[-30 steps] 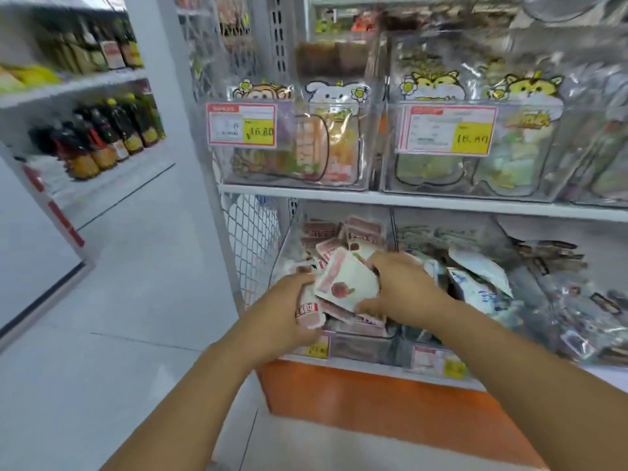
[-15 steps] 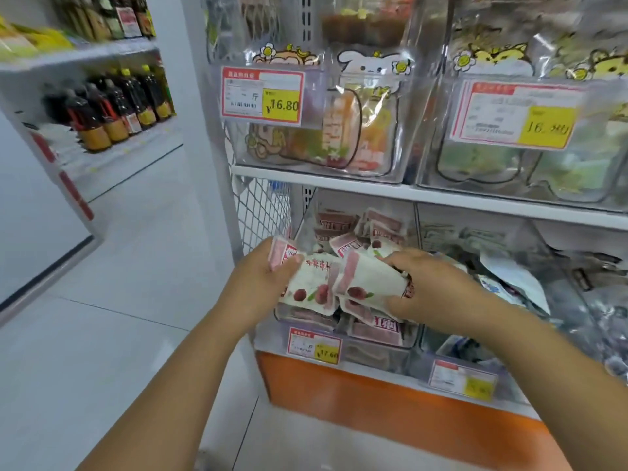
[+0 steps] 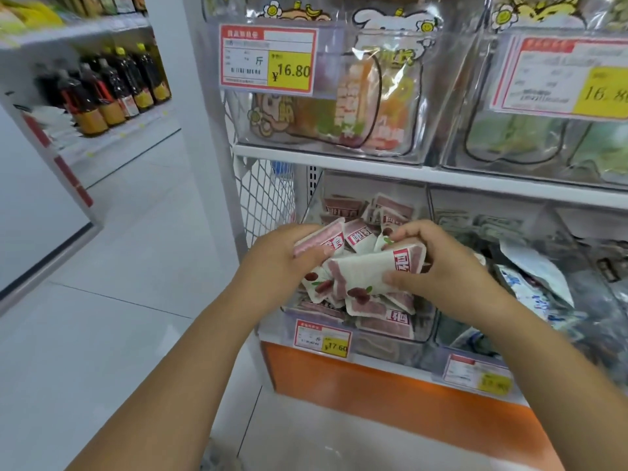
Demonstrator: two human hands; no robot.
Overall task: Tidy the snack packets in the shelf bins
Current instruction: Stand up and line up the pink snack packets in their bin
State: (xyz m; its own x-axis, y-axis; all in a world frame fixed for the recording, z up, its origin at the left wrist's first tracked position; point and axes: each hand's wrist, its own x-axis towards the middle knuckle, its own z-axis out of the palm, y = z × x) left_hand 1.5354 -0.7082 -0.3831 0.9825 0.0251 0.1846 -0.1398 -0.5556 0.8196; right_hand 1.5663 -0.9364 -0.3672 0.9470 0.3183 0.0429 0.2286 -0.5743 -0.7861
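Note:
White snack packets with dark-red bands and red fruit pictures (image 3: 363, 271) fill a clear bin (image 3: 421, 329) on the bottom shelf. My left hand (image 3: 278, 256) grips the end of one or two packets at the bin's left side. My right hand (image 3: 438, 266) pinches a large packet by its right end, thumb beneath and fingers over the top. Both hands hold the packets just above the pile. More of the same packets (image 3: 387, 212) lie loose behind.
A ¥17.60 price tag (image 3: 322, 338) hangs on the bin front above the orange shelf base (image 3: 390, 396). Right of it is a bin of blue-white packets (image 3: 530, 283). Above, clear bins (image 3: 339, 96) carry ¥16.80 tags. Bottles (image 3: 112, 86) stand on a left shelf.
The view has closed in on the shelf. My hands lifted packets out of the pile; the right hand now holds a big packet sideways, closer to the left hand.

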